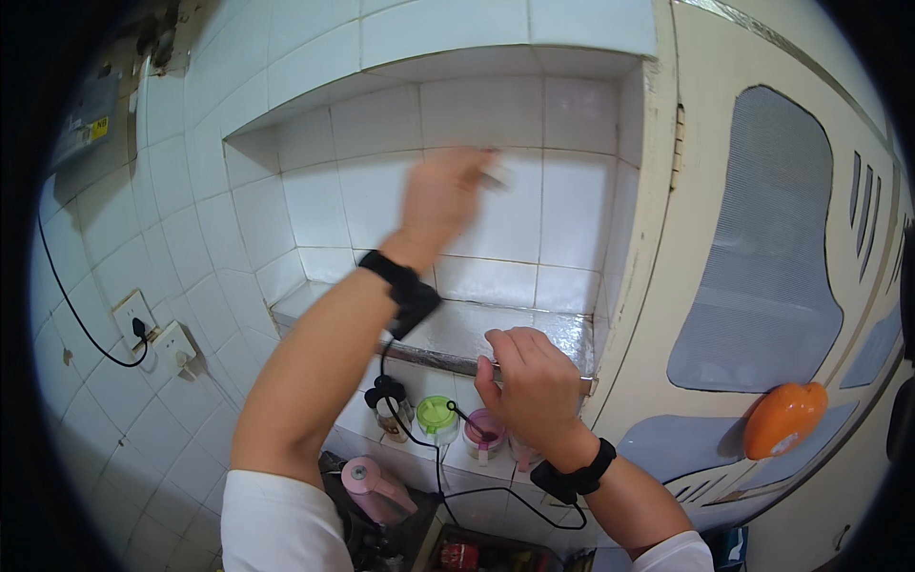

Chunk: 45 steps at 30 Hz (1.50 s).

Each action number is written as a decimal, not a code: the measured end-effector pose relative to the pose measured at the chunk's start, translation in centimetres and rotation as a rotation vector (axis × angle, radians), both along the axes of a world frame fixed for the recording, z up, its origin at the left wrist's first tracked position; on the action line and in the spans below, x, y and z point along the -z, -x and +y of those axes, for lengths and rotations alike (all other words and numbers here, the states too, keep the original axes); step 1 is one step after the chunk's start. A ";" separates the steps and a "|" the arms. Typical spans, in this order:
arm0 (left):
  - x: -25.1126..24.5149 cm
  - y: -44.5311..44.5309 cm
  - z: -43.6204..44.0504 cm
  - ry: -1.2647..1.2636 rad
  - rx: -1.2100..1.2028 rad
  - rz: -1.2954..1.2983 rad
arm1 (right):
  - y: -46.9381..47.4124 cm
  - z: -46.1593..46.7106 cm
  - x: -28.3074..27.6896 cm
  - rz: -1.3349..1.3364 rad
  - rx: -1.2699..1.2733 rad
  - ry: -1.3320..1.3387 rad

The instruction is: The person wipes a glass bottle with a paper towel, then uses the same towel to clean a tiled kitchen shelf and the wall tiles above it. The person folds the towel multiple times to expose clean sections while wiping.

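My left hand (447, 189) is raised before the white-tiled back wall (493, 207) of a recessed niche. It is blurred by motion, and a small pale thing (495, 180), too blurred to name, shows at its fingertips. My right hand (532, 382) is by the front edge of the niche's shiny shelf (500, 327), its fingers loosely bent; no held thing shows, and its palm is hidden. Black straps with small boxes and cables sit on both wrists.
Below the shelf stand a jar with a green lid (436, 411), a jar with a pink lid (484, 429) and a pink jug (377, 492). At right is a cream cabinet door (654, 286) with an orange object (785, 422). Wall sockets (171, 348) are at left.
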<state>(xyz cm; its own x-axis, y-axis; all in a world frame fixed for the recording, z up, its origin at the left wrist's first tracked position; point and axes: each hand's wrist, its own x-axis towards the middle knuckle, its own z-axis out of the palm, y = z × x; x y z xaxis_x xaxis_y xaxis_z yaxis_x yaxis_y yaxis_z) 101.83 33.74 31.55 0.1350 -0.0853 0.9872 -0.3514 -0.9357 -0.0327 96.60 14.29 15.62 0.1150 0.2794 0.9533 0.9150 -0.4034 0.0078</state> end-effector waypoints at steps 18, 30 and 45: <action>-1.0 -0.4 6.1 0.406 -0.128 -0.016 | 0.1 0.1 0.0 -0.025 -0.054 -0.076; -4.8 -2.5 -9.1 -0.334 0.085 -0.091 | 0.0 0.4 0.4 -0.047 -0.050 -0.012; -6.0 -4.3 -10.2 -0.354 -0.021 -0.322 | -0.6 0.7 0.7 -0.092 -0.044 0.058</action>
